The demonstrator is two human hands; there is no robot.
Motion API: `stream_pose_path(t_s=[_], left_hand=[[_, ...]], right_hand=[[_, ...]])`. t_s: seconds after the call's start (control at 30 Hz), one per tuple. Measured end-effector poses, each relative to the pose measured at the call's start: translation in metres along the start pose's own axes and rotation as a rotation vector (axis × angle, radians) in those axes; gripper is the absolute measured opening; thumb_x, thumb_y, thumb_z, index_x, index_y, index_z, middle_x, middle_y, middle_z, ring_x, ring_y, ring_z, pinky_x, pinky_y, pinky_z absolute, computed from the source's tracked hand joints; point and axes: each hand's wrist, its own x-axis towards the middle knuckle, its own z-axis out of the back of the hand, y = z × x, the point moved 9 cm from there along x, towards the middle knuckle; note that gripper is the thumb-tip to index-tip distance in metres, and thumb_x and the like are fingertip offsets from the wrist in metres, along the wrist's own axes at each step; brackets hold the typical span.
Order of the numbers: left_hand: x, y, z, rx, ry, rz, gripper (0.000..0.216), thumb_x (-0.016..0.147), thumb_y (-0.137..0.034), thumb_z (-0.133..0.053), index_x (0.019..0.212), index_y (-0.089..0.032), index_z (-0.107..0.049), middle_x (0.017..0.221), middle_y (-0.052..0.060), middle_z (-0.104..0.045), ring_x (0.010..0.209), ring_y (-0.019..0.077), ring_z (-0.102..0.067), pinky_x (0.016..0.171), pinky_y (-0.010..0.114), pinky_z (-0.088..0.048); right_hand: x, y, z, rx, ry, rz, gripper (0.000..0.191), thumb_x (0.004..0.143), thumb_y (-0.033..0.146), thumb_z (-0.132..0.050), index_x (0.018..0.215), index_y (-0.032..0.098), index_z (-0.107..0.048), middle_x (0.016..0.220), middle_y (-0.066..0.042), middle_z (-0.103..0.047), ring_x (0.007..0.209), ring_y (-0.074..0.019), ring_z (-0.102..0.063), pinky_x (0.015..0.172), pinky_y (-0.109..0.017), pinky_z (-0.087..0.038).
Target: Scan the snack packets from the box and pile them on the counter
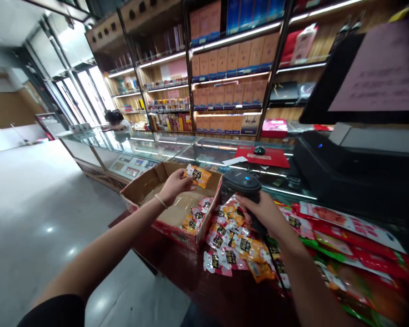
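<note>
My left hand [177,185] pinches an orange snack packet [198,175] by its edge, above an open cardboard box [184,235]. Inside that box, several pink and orange packets [198,215] lie along the right side. My right hand [259,210] is wrapped round the handle of a black barcode scanner [242,180], whose head shows a small blue light. Below the scanner spreads a pile of small pink and orange packets [229,257], partly covered by my right hand and forearm. The scanner's cable hangs down over the packets.
Larger red snack bags [357,245] lie at the right. A dark monitor and till [344,168] stand behind them. On the glass counter [184,152] rest a red mat [276,159] and a mouse [259,150]. Farther left, a person [117,125] leans at the counter.
</note>
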Motion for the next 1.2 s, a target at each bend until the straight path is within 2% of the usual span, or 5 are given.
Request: stream_pose_path(t_s=[0.2, 0.43, 0.53, 0.77, 1.2], left_hand=[[-0.01, -0.006, -0.026, -0.128, -0.027, -0.072, 0.03, 0.072, -0.022, -0.078, 0.089, -0.016, -0.053, 0.089, 0.006, -0.07, 0.077, 0.0157, -0.071, 0.075, 0.032, -0.059], [-0.031, -0.024, -0.06, -0.007, 0.076, -0.354, 0.015, 0.065, -0.02, -0.074, 0.073, -0.015, -0.062, 0.11, 0.01, -0.069, 0.104, 0.0203, -0.065, 0.093, 0.032, -0.049], [-0.04, -0.013, -0.079, -0.095, 0.109, -0.328, 0.015, 0.063, -0.018, -0.073, 0.071, -0.014, -0.061, 0.116, 0.008, -0.066, 0.096, 0.0171, -0.066, 0.082, 0.026, -0.05], [-0.051, 0.022, -0.138, -0.264, 0.197, -0.2, 0.026, 0.062, -0.021, -0.074, 0.076, -0.018, -0.052, 0.065, -0.006, -0.055, 0.051, 0.0064, -0.048, 0.05, 0.017, -0.042], [-0.065, 0.053, -0.194, 0.124, -0.011, -0.454, 0.008, 0.072, -0.015, -0.054, 0.078, -0.018, -0.056, 0.077, 0.0, -0.061, 0.071, 0.0134, -0.054, 0.065, 0.022, -0.041]], right_hand=[[-0.021, 0.011, 0.015, -0.009, -0.101, 0.052, 0.034, 0.08, 0.05, -0.069, 0.092, 0.024, -0.049, 0.046, 0.008, -0.052, 0.037, -0.014, -0.048, 0.039, -0.025, -0.038], [-0.058, 0.004, 0.038, -0.025, -0.115, 0.033, 0.033, 0.081, 0.049, -0.068, 0.088, 0.023, -0.049, 0.048, 0.007, -0.053, 0.036, -0.0111, -0.046, 0.039, -0.024, -0.036], [-0.082, -0.001, 0.051, -0.07, -0.106, 0.007, 0.036, 0.081, 0.052, -0.067, 0.077, 0.022, -0.048, 0.047, 0.006, -0.051, 0.037, -0.0106, -0.047, 0.04, -0.024, -0.038], [-0.134, -0.024, 0.081, -0.062, -0.213, -0.063, 0.04, 0.077, 0.054, -0.072, 0.089, 0.021, -0.052, 0.049, 0.007, -0.053, 0.036, -0.012, -0.048, 0.038, -0.024, -0.038], [-0.191, -0.062, 0.117, -0.097, -0.344, -0.114, 0.037, 0.077, 0.052, -0.07, 0.086, 0.02, -0.054, 0.047, 0.007, -0.052, 0.035, -0.0105, -0.045, 0.038, -0.023, -0.034]])
